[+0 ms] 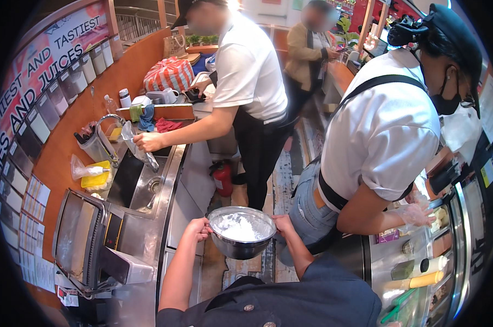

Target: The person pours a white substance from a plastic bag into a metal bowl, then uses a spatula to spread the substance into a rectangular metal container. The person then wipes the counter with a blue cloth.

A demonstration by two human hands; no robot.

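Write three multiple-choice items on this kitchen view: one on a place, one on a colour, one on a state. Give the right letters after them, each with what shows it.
1. Where is the metal bowl?
A. In the sink
B. Held above the floor between both hands
C. On the glass display counter

2. What colour is the fire extinguisher on the floor by the sink unit?
A. Red
B. Green
C. Yellow

3. What state is the bowl in?
A. Upside down
B. Bare inside
C. Upright, with a white substance inside

Answers:
1. B: the left hand grips one side of the rim and the right hand the other, with floor below.
2. A: its body is plainly red.
3. C: the open top faces up and a white mass lies inside.
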